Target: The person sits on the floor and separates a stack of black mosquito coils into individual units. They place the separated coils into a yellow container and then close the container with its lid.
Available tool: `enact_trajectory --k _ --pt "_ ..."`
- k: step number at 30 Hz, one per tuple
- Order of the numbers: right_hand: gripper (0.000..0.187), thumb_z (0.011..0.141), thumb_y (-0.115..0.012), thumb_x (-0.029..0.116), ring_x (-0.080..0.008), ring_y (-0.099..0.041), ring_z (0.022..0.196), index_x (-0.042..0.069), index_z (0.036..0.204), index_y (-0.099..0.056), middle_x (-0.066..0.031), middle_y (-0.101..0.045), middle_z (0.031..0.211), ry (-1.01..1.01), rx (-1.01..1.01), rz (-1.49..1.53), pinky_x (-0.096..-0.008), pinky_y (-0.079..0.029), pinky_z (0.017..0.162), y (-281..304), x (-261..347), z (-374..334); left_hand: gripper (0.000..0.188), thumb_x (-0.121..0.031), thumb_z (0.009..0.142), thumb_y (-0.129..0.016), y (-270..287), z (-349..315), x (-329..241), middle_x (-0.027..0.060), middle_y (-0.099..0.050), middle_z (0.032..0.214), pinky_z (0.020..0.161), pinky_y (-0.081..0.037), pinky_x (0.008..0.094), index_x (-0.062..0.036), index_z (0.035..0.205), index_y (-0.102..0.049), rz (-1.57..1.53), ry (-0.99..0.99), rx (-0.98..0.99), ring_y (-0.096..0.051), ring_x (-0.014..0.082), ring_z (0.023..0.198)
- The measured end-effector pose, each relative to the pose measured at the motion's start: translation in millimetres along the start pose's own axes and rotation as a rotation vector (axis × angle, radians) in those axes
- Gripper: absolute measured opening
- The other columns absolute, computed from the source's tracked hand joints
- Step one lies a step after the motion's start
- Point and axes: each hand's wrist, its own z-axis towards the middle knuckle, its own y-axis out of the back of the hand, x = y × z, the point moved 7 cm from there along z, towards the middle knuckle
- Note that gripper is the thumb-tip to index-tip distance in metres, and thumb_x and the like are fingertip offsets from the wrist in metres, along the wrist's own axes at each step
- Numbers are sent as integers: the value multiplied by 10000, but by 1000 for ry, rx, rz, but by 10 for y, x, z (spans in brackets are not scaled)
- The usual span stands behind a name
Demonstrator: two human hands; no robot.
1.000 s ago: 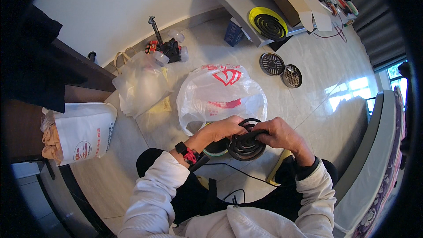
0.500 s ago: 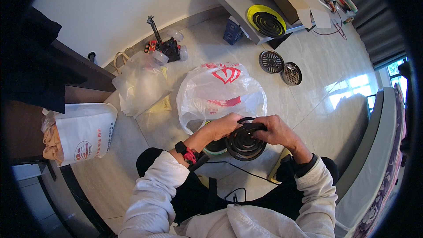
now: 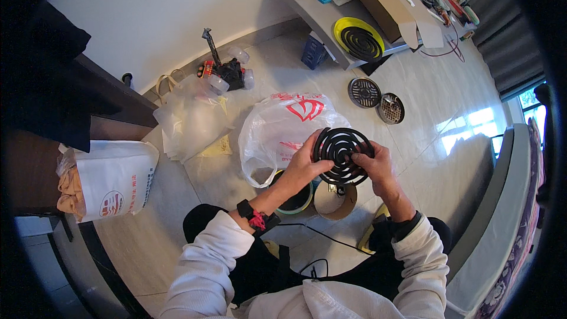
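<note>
Between my two hands is a black spiral mosquito coil [image 3: 342,156], its face turned up toward me; it looks like more than one layer, but I cannot tell how many. The fingers of my left hand [image 3: 308,164] grip its left edge, thumb on top. At the right edge, my right hand [image 3: 376,168] pinches it, with the thumb reaching onto the rings. Below lies a dark round dish with a pale green rim [image 3: 298,202]. Beside it stands a round brown container [image 3: 338,199] with a small shiny metal piece inside, partly hidden by the coil.
A white plastic bag [image 3: 277,127] lies just beyond my hands. Farther right are a slotted metal lid [image 3: 364,93] and a round metal tin [image 3: 390,108]. More black coil sits on a yellow plate [image 3: 342,25] on the grey table [image 3: 295,1]. A black cable [image 3: 322,234] crosses the floor.
Both hands have raised the mosquito coil away from me and spread to its two sides, turning its face into view. The round brown container beneath now shows.
</note>
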Motion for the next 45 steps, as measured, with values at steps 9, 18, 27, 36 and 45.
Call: enact_trajectory --k 9,18,27,36,45 --pt "188 768 -573 7 -91 -564 622 -29 951 -550 -46 -609 776 51 52 117 -215 -463 527 -175 -1 -83 443 -69 639 -633 117 -10 43 113 -614 915 767 -454 274 52 1046 -507 147 16 -139 -582 161 823" --pt "160 774 -572 22 -86 -563 602 -24 920 -618 -48 -628 744 -29 135 -2 -219 -460 546 -153 -39 -29 368 -26 684 -616 75 -16 81 70 -613 931 773 -454 255 48 1036 -538 117 106 -32 -568 122 821" --pt "160 774 -571 15 -100 -571 614 -27 923 -614 -53 -629 747 -35 168 50 -228 -470 561 -166 -90 -15 341 -47 698 -617 101 -8 85 61 -616 906 735 -464 244 49 1018 -551 69 121 -47 -567 105 786" --pt "148 769 -571 24 -97 -586 653 -3 914 -588 -30 -613 766 7 187 -56 -215 -479 604 -190 -99 13 328 -33 678 -603 131 -2 88 63 -623 864 703 -469 243 63 989 -559 148 123 -68 -572 110 751" --pt "185 754 -581 15 -90 -559 695 -22 934 -606 -23 -618 810 64 179 -117 -231 -461 653 -214 -22 -18 317 -36 680 -606 180 18 83 77 -623 855 703 -459 249 64 975 -551 373 69 -134 -568 112 760"
